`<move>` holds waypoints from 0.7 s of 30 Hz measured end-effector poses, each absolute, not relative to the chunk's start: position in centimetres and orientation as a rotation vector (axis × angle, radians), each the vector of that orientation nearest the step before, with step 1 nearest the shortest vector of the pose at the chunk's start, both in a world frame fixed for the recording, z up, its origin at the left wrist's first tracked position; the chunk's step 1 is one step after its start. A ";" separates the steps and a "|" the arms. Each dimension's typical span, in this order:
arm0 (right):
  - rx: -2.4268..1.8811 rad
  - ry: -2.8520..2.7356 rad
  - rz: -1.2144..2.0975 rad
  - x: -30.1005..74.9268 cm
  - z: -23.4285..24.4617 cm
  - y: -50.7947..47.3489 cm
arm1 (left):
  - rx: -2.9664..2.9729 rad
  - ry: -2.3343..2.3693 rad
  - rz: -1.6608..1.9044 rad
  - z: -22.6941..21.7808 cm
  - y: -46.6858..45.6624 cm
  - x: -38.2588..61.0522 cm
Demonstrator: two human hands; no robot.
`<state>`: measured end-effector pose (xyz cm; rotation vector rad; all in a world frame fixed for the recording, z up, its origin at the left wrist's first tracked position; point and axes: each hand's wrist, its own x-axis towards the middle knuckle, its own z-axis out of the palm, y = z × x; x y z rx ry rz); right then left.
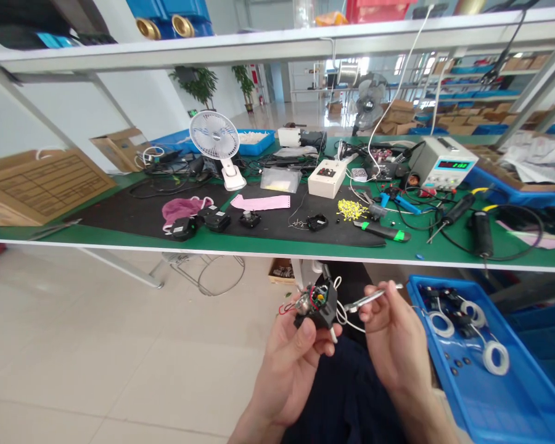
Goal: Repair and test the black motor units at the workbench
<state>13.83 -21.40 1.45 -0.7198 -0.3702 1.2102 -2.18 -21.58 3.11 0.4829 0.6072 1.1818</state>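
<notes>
My left hand [292, 351] is closed around an open black plastic housing [324, 313], held in front of the bench edge. Inside it a circuit board [318, 297] with red wires and small parts is exposed. A white cable [346, 317] loops out beside the housing. To the right, my right hand [395, 336] pinches a slim silver metal tool [367, 300] between thumb and fingers. Its left end points at the housing and is close to the cable; whether it touches is unclear. The exact kind of tool cannot be made out.
The green bench [120, 233] carries black housings [216, 217], yellow small parts [350, 209], a green-taped knife [383, 232], an electric screwdriver [481, 234], a white fan [215, 139] and a power supply [444, 163]. A blue bin [504, 407] with coiled white cables stands at lower right.
</notes>
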 end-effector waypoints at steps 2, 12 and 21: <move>-0.737 -0.551 0.945 13.6 2.1 -22.6 | 0.519 0.671 1.234 3.2 -21.4 -2.0; -0.777 -1.455 0.285 12.9 1.4 -26.5 | 0.594 0.797 1.329 3.2 -21.8 -1.0; -0.821 -1.775 -0.043 13.0 3.6 -26.0 | 0.614 0.820 1.376 2.7 -21.8 -1.0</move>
